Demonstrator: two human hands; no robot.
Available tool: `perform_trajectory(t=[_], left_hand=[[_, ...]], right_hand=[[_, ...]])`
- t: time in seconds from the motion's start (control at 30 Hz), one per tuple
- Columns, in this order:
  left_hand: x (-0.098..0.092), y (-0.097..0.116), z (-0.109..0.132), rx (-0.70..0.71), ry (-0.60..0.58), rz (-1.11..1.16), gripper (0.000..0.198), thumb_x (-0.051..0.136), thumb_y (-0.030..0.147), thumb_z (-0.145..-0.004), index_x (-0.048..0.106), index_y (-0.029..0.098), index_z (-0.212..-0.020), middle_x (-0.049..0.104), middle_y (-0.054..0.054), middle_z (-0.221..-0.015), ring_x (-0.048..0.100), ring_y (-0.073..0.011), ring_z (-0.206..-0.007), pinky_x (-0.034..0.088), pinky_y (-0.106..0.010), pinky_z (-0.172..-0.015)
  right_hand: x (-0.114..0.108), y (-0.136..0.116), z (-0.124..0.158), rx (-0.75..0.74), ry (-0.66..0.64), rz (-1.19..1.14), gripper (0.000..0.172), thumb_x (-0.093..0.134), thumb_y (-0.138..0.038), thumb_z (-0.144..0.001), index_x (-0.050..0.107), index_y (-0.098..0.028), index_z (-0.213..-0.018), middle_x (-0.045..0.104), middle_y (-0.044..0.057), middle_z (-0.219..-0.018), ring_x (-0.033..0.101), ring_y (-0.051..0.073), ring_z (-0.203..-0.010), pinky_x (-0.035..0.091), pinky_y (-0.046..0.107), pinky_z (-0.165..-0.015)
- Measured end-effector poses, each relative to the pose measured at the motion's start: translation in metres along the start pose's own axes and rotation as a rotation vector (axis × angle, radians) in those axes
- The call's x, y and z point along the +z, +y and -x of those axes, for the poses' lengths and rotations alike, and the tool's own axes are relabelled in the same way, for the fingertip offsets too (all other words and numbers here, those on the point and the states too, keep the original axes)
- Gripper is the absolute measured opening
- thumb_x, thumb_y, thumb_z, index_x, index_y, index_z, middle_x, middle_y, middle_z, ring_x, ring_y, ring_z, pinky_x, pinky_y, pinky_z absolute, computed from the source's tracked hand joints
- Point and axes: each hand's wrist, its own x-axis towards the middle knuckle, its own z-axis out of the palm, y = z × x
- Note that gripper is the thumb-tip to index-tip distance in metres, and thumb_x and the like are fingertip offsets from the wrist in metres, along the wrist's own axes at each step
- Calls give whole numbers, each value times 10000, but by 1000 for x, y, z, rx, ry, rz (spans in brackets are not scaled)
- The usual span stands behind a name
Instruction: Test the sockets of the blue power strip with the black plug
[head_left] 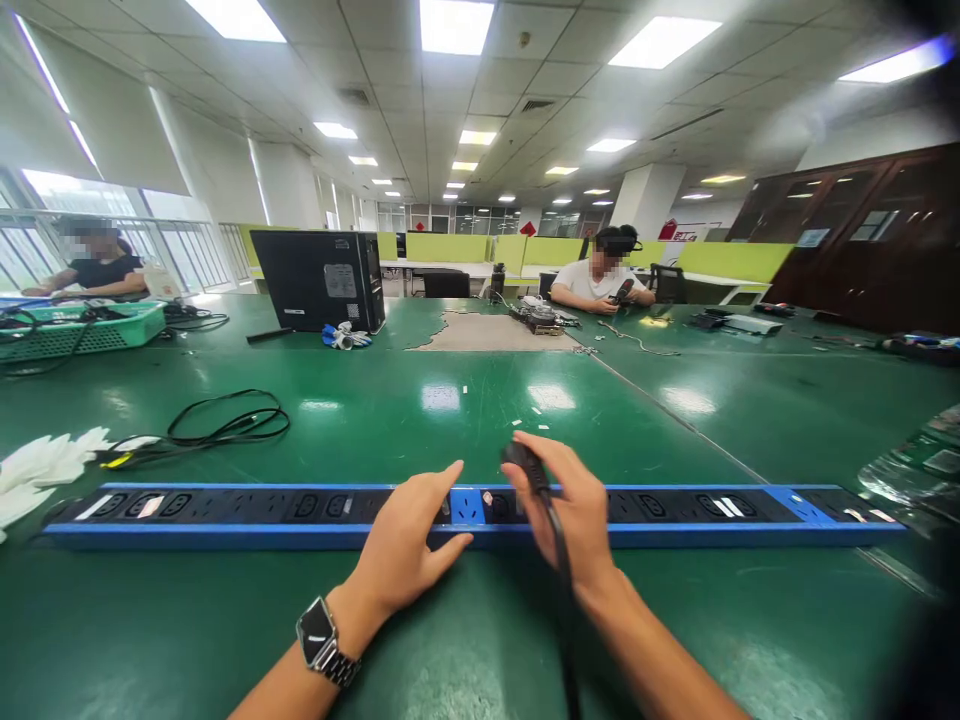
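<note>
A long blue and black power strip (466, 507) lies across the green table in front of me, its sockets facing up. My left hand (411, 540), with a watch on the wrist, rests over the strip left of its middle blue section, thumb and fingers apart and nothing between them. Just right of that section, my right hand (568, 505) holds a black plug (525, 463) above the strip, with its black cable (564, 590) hanging down toward the near edge of the view.
A coiled black cable (225, 425) and white gloves (45, 470) lie at the left. Farther back are a green basket (82, 335), a black computer case (315, 280) and a bare brown patch. Two people sit across the table. A clear plastic bottle (919, 460) is at right.
</note>
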Motion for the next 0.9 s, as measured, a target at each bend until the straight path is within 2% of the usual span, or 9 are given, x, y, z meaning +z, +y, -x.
perform_trajectory(t=[0.1,0.2,0.33,0.47,0.57,0.63,0.73,0.9], left_hand=[[2,4,-3,-17,53,-7,623,597,249,-887,328,221,-1449,621,-109,-1214,583,-246,-1088,478,-427,-955],[11,12,-10,11,52,4,511,570,219,-893,421,195,-1380,648,-103,-1145,591,-242,-1029,487,-415,-911],[31,32,-26,61,-12,34,398,585,195,-872,532,172,-1266,666,-93,-1125,583,-245,-1012,478,-418,-904],[53,56,-50,48,-113,47,405,610,187,-853,549,182,-1253,658,-76,-1167,569,-238,-1050,476,-400,-918],[70,69,-67,50,-226,-20,426,611,198,-860,538,204,-1280,646,-72,-1188,562,-238,-1064,480,-393,-916],[80,74,-76,47,-274,-101,346,596,184,-870,578,199,-1216,665,-69,-1129,571,-241,-1024,488,-389,-889],[86,73,-81,66,-297,-182,239,556,147,-889,610,184,-1118,689,-51,-1018,582,-234,-940,493,-375,-848],[85,63,-75,96,-258,-196,239,517,108,-895,598,164,-1114,690,-47,-990,579,-225,-904,499,-365,-838]], right_hand=[[-32,30,15,50,-79,116,265,623,-407,-869,652,-226,-1060,720,55,-961,669,203,-860,538,345,-774],[-50,55,32,62,-162,197,273,618,-436,-864,663,-220,-1024,722,64,-947,665,224,-861,538,371,-773],[-50,66,38,29,-256,245,247,612,-407,-872,650,-220,-1029,720,63,-958,641,228,-881,519,393,-795],[-51,67,40,-5,-334,260,271,597,-383,-875,627,-249,-1109,722,51,-1001,629,227,-891,496,431,-834],[-61,72,49,5,-310,284,496,610,-413,-837,522,-265,-1303,695,69,-1114,622,256,-986,441,522,-946],[-67,76,56,37,-257,310,605,598,-409,-822,439,-258,-1386,647,93,-1223,590,281,-1090,406,557,-991],[-71,80,62,52,-231,318,572,578,-374,-816,459,-267,-1365,601,89,-1302,546,290,-1180,395,550,-1015],[-66,79,61,75,-238,289,494,594,-372,-804,534,-261,-1281,615,85,-1283,545,290,-1184,421,528,-1001]])
